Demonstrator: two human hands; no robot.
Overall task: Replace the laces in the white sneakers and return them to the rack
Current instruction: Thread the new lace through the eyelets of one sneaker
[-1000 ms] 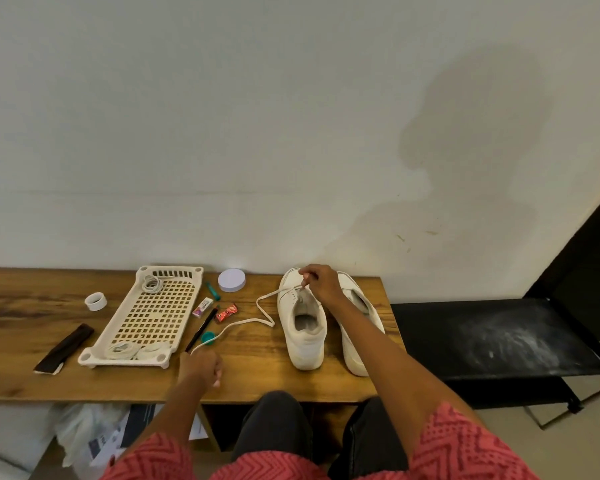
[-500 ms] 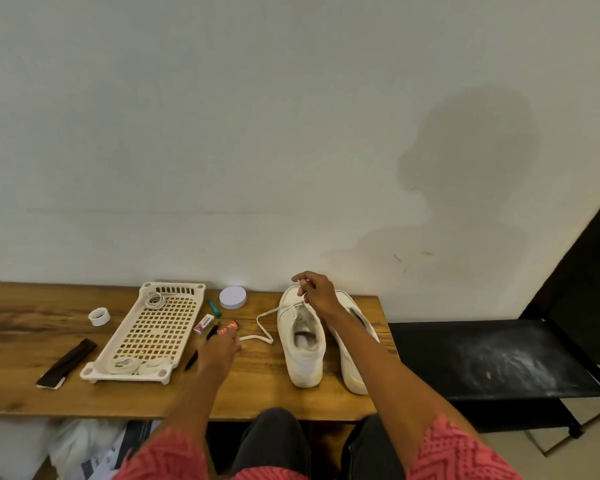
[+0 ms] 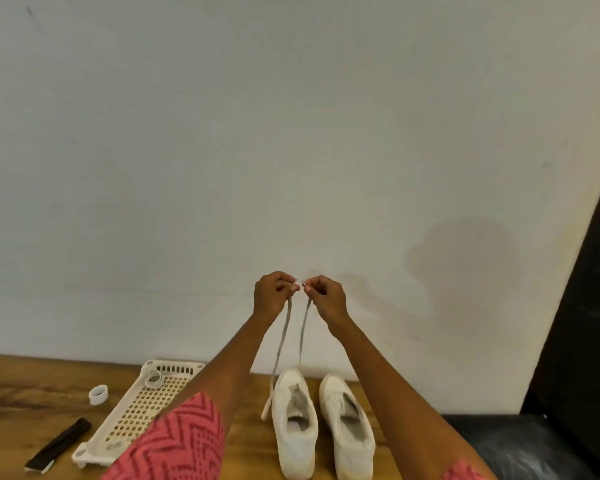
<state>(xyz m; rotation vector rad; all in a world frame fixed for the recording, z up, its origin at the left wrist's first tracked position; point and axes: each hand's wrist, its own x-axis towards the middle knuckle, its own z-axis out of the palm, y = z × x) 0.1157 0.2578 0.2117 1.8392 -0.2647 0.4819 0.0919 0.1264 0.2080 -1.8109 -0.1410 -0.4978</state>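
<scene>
Left hand and right hand each pinch an end of the lace, raised taut above the left sneaker on the desk; no readable writing or brand.

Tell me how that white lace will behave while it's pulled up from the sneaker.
The lace is probably floppy: both strands hang slack from the left hand and right hand. It looks light, since pinches hold it. Pulling harder may tip the left sneaker, which stands unheld on the table.
</scene>
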